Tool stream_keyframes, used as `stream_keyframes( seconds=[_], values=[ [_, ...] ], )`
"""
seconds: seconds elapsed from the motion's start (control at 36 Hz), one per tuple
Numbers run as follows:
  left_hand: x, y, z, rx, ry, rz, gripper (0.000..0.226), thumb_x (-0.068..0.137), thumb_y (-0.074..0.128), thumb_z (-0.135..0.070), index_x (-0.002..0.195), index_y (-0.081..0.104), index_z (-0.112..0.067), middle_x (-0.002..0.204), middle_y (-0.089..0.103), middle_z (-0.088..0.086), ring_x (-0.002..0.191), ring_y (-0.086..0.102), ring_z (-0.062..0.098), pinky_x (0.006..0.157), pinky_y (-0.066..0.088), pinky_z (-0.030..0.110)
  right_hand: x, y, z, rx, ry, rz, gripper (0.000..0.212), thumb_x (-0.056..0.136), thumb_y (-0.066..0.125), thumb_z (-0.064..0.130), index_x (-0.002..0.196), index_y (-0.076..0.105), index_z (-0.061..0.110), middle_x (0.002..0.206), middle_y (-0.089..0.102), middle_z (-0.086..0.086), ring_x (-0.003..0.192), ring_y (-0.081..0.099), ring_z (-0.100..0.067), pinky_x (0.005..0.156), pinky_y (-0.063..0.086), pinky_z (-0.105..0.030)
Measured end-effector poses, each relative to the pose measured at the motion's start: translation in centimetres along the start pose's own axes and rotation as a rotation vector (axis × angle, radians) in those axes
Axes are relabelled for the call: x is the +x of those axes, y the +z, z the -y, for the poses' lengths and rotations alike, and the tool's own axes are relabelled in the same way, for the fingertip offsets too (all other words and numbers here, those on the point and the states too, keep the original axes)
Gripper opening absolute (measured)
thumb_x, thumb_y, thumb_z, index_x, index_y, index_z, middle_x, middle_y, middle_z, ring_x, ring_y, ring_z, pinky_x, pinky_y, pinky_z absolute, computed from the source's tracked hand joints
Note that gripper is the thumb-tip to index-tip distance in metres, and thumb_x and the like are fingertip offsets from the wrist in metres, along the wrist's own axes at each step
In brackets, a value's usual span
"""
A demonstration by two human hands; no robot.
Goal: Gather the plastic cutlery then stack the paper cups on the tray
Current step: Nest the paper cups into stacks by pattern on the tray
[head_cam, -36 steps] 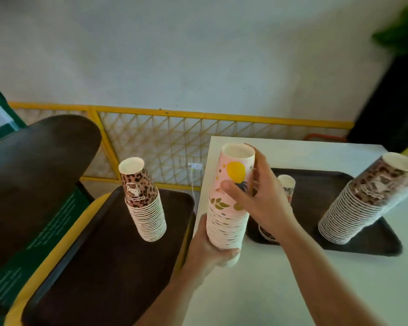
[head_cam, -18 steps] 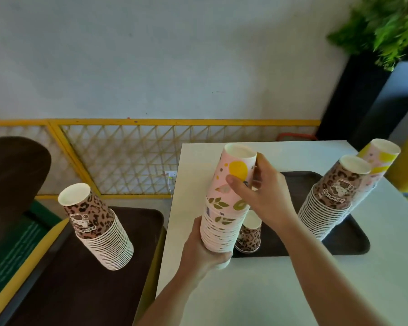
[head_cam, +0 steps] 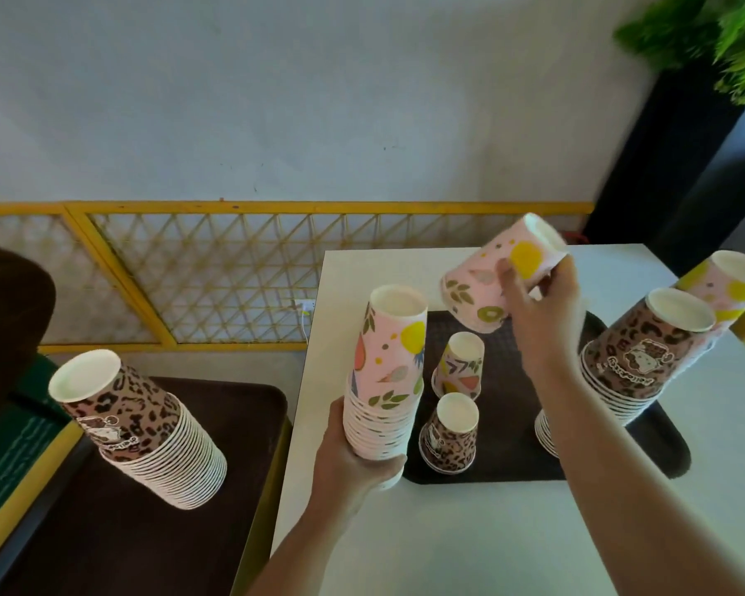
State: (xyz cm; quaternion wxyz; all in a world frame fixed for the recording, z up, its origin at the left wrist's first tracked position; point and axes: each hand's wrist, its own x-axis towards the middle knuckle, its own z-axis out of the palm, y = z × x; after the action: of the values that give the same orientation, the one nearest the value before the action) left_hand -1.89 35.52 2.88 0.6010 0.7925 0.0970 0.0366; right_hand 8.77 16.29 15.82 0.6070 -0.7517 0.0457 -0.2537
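- A single pink cup [head_cam: 502, 273] hangs upside down and tilted in the air above the far edge of the tray [head_cam: 512, 423], apart from the stack.
- The right hand [head_cam: 543, 307] pinches this cup, thumb on its near side and fingers round the far side.
- The pink stack [head_cam: 386, 376] stands upside down at the tray's left edge; whether its base touches the surface [head_cam: 491, 531] cannot be told.
- The left hand [head_cam: 353, 453] grips the stack low down, fingers curled round its bottom cups.
- Two small cups sit upside down on the tray just right of the stack: a fruit cup [head_cam: 459, 365] behind, a leopard cup [head_cam: 450, 432] in front.
- A leopard stack [head_cam: 620, 372] leans at the tray's right side, with a yellow-pink stack [head_cam: 727, 290] behind it.
- Another leopard stack [head_cam: 134, 428] stands on a separate left tray [head_cam: 104, 531], well apart.
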Motion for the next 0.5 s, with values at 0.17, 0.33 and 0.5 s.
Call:
stream_keyframes(
  seconds=[0.17, 0.33, 0.5],
  values=[
    [1.0, 0.3, 0.5, -0.013, -0.012, 0.005, 0.083, 0.042, 0.087, -0.029, 0.114, 0.046, -0.041, 0.109, 0.064, -0.017, 0.103, 0.060, 0.002, 0.077, 0.053, 0.017, -1.2, 1.2, -6.1, -0.236, 0.032, 0.101, 0.060, 0.077, 0.071, 0.030, 0.128, 0.045, 0.014, 0.120, 0.058, -0.002, 0.108, 0.055, -0.017, 0.088, 0.050, -0.036],
    [1.7, 0.7, 0.3, -0.008, -0.019, 0.010, 0.081, 0.043, 0.086, -0.029, 0.110, 0.045, -0.044, 0.107, 0.062, -0.021, 0.101, 0.059, -0.003, 0.074, 0.049, 0.012, -1.3, 1.6, -8.1, -0.275, 0.142, 0.264, 0.068, 0.076, 0.074, 0.026, 0.135, 0.039, 0.018, 0.133, 0.048, -0.002, 0.122, 0.048, -0.019, 0.098, 0.044, -0.035],
    [2.1, 0.9, -0.1, 0.043, 0.031, 0.016, 0.081, 0.050, 0.090, -0.014, 0.111, 0.044, -0.038, 0.106, 0.060, -0.018, 0.100, 0.058, 0.000, 0.069, 0.048, 0.004, -2.4, 1.5, -3.5, -0.150, -0.078, 0.259, 0.067, 0.078, 0.062, 0.054, 0.133, 0.042, 0.021, 0.133, 0.049, 0.010, 0.123, 0.046, -0.002, 0.103, 0.041, -0.026]
  ],
)
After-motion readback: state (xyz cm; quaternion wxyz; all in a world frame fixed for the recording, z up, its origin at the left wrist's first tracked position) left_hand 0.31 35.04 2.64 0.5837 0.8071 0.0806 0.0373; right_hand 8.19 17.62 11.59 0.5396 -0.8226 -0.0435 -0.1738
